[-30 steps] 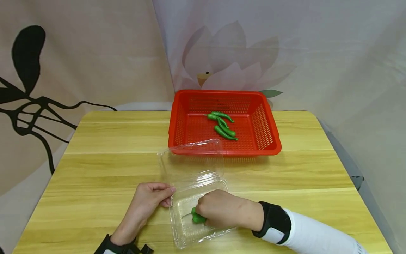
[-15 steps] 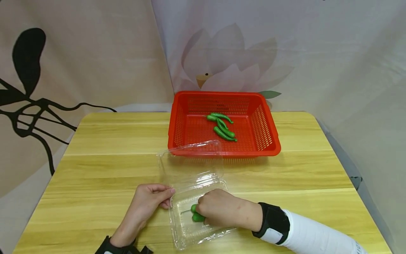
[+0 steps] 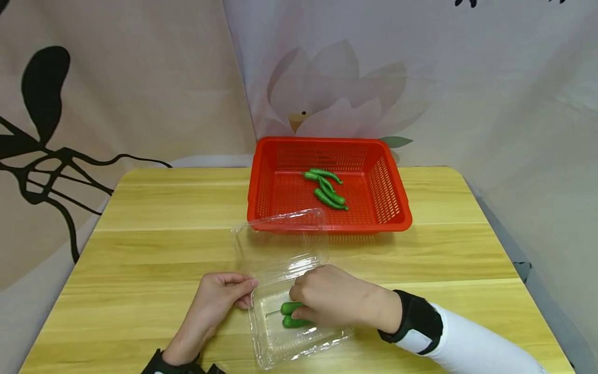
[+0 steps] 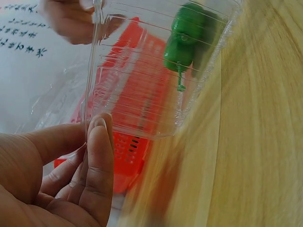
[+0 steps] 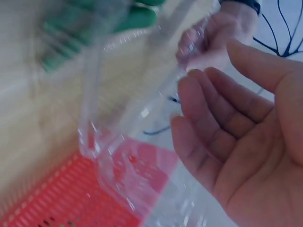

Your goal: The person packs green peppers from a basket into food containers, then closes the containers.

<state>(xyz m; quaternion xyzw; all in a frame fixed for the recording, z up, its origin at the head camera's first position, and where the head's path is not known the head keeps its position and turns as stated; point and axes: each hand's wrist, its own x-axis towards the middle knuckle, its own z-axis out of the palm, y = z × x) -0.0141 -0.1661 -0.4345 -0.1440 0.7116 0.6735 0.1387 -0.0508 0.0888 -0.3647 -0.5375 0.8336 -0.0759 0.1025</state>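
A clear plastic clamshell box (image 3: 285, 348) lies opened on the table with two green chili peppers (image 3: 293, 322) side by side in its base. My left hand (image 3: 220, 295) pinches the left rim of the box between thumb and fingers, which the left wrist view shows up close. Over the base, my right hand (image 3: 334, 298) hovers above the peppers and partly hides them in the head view. Its palm is bare and its fingers are loosely bent in the right wrist view, with nothing held between them.
Behind the box stands a red plastic basket (image 3: 394, 224) holding several green chili peppers (image 3: 330, 204). The clear lid (image 3: 280, 241) leans back and overlaps the basket's front rim in the head view. Wooden table (image 3: 154, 234) extends on both sides; a printed cloth hangs behind.
My right hand has let go of a pepper in the box and lifted slightly, its fingers loosening. The left hand stays at the rim.
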